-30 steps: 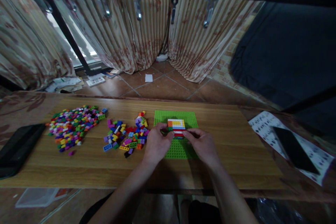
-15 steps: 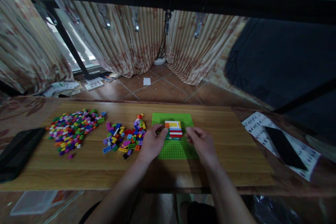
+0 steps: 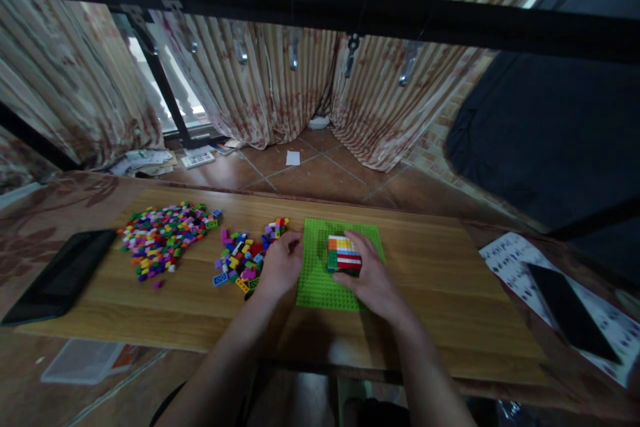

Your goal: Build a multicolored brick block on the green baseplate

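A green studded baseplate [image 3: 320, 290] lies on the wooden table. On it stands a small block of stacked bricks [image 3: 344, 253], with white, yellow, orange, red and green on top. My right hand [image 3: 369, 273] is wrapped round the right side of this block, fingers behind and thumb in front. My left hand [image 3: 284, 263] is at the plate's left edge, beside the smaller pile of loose bricks [image 3: 245, 257]. Its fingers are curled together; what they hold, if anything, is too small to make out.
A larger pile of small bricks [image 3: 165, 240] spreads over the left of the table [image 3: 450, 287]. A dark tablet [image 3: 60, 273] lies at the far left. At the right are a printed sheet [image 3: 510, 253] and a black phone [image 3: 573, 310].
My left hand has moved left, off the brick block to the plate's edge. My right hand has closed round the block's right side. The camera view has shifted.
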The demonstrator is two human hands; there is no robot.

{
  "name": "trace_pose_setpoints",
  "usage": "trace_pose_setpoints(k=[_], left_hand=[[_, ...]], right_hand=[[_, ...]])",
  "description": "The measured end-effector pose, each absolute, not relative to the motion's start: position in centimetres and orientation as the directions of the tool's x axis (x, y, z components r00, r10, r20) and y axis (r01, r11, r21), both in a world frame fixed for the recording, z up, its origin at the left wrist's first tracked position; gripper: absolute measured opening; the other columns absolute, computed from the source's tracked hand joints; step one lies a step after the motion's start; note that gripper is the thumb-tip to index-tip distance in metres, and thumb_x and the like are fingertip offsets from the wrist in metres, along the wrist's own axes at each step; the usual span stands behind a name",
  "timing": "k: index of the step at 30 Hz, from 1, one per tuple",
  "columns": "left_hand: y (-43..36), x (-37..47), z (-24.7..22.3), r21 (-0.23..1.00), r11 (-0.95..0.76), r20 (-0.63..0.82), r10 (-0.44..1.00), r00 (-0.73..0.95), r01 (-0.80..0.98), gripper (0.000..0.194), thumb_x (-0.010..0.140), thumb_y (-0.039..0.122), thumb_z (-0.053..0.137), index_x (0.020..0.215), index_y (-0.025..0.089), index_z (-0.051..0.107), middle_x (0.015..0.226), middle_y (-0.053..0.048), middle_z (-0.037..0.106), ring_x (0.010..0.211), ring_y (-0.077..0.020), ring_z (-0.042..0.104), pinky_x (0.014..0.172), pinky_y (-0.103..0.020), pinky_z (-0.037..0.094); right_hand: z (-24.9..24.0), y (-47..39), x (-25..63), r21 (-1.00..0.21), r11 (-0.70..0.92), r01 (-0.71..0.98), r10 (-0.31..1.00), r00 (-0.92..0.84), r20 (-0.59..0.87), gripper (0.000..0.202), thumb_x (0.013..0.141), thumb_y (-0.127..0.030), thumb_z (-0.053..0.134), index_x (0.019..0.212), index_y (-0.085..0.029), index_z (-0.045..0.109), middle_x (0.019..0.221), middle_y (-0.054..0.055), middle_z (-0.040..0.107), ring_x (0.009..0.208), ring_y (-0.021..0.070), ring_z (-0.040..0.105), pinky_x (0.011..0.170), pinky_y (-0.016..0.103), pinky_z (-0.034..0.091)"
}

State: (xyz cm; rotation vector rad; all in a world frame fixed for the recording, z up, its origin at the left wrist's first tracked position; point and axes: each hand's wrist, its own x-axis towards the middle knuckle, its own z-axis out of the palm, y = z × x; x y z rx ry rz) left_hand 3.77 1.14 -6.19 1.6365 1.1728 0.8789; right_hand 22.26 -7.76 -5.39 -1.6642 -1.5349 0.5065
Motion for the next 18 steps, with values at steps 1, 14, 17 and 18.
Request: trace_pose_setpoints(k=[1,14,17,18], left_hand=[[1.2,3.5,-6.0,0.929,-0.148,0.045,0.955,0.293,0.339,0.023,0.08,0.021,0.05,0.092,0.014,0.069,0.082,-0.005,0.069,0.073,-0.0154,0.061,0.066,-0.025,0.046],[1.9,1.5,-5.8,0.919,-0.168,0.073,0.962,0.265,0.357,0.023,0.079,0.02,0.051,0.094,0.014,0.068,0.078,-0.003,0.069,0.069,-0.0144,0.06,0.064,-0.024,0.045],[2.3,1.2,-5.7,0.941,-0.205,0.132,0.955,0.265,0.268,0.021,0.079,0.023,0.054,0.092,0.014,0.068,0.081,-0.004,0.069,0.072,-0.015,0.061,0.067,-0.025,0.047],[2.3,1.1,-5.5,0.947,-0.213,0.151,0.955,0.256,0.239,0.021,0.079,0.024,0.055,0.092,0.014,0.068,0.081,-0.004,0.069,0.073,-0.0152,0.061,0.068,-0.025,0.047]], right_hand=[[-5.5,-7.6,22.1,-0.755,0.05,0.654,0.964,0.167,0.208,0.076,0.067,-0.023,0.073,0.137,-0.029,0.045,0.14,0.006,0.045,0.13,0.0255,0.042,0.111,0.045,0.031],[-5.1,-8.1,19.7,-0.728,0.067,0.682,0.987,0.061,0.147,0.082,0.065,-0.02,0.074,0.139,-0.03,0.041,0.135,0.006,0.048,0.126,0.0243,0.046,0.109,0.044,0.035],[-4.7,-8.4,20.7,-0.739,0.092,0.668,0.982,0.063,0.18,0.081,0.066,-0.028,0.075,0.14,-0.029,0.04,0.139,0.006,0.047,0.128,0.0252,0.044,0.109,0.045,0.034],[-4.5,-8.5,21.2,-0.745,0.099,0.66,0.976,0.081,0.201,0.079,0.068,-0.032,0.075,0.14,-0.029,0.041,0.139,0.007,0.047,0.128,0.0255,0.045,0.109,0.046,0.035]])
